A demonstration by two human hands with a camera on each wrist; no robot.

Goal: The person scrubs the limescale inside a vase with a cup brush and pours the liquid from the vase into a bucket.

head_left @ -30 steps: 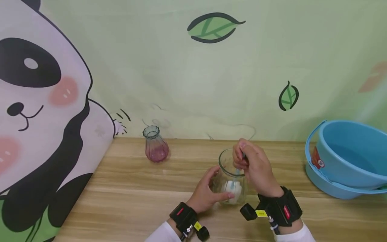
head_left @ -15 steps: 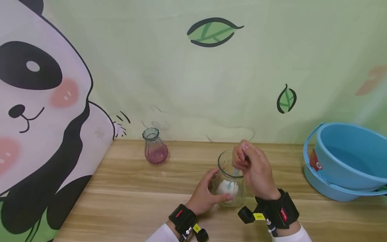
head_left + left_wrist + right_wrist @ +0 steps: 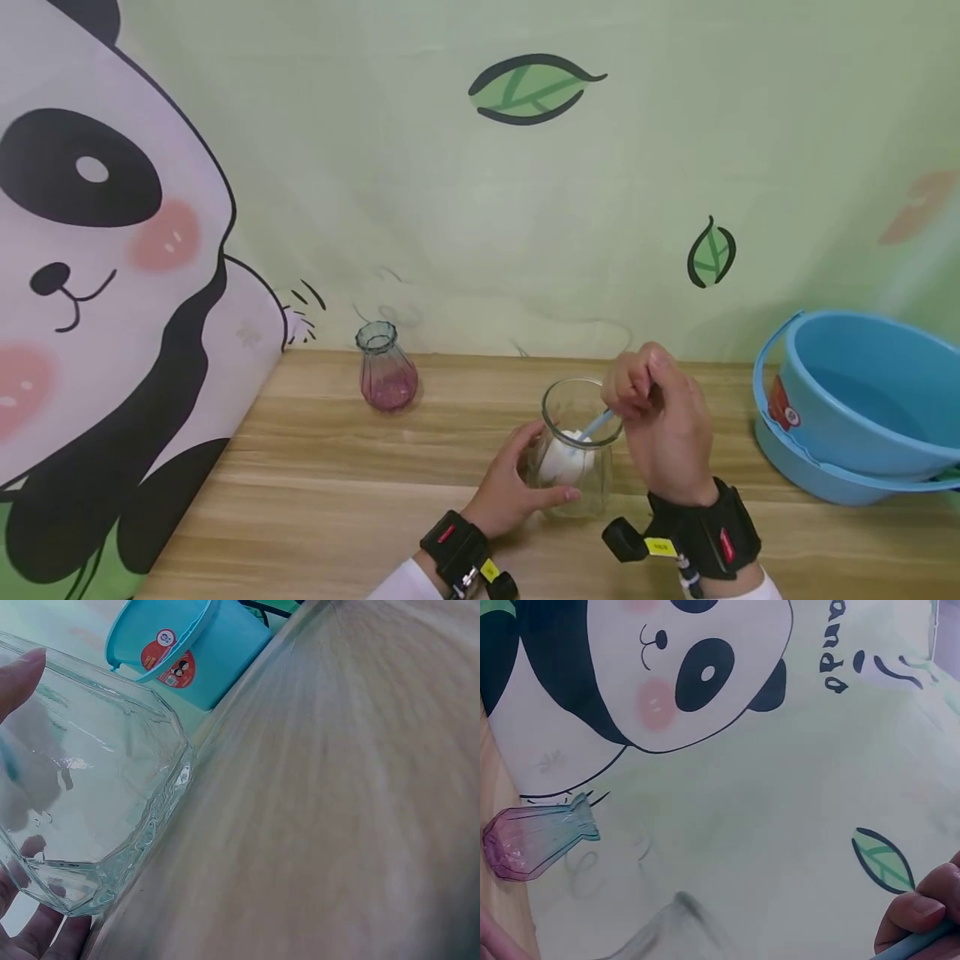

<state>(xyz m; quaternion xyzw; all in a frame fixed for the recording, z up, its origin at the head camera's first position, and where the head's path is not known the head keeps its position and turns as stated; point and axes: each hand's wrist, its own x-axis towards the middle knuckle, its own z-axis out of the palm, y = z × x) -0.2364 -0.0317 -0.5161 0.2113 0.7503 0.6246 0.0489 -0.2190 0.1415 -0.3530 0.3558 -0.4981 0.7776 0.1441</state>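
In the head view my left hand [image 3: 512, 485] grips the lower side of a clear glass jar [image 3: 597, 493], which stands on the table leaning slightly. Thumb and fingers lie on opposite sides of it. My right hand [image 3: 667, 429] is curled round the light-blue handle [image 3: 598, 424] of a sponge brush, just right of the jar's rim. The brush's white sponge head [image 3: 564, 463] sits inside the jar, against its left part. Through the glass [image 3: 124, 780] the left wrist view shows the white head blurred. Only a short piece of handle [image 3: 919, 943] appears in the right wrist view.
A small ribbed vase [image 3: 388, 375], grey-blue above and pink below, stands at the back left. Nested blue buckets [image 3: 862, 433] are at the right. Behind the wooden table [image 3: 315, 500] hangs a green cloth [image 3: 420, 167] with a printed panda and leaves.
My right hand has moved to the right, tilting the brush handle over the rim. The sponge head has shifted left and slightly up within the jar. My left hand keeps its hold.
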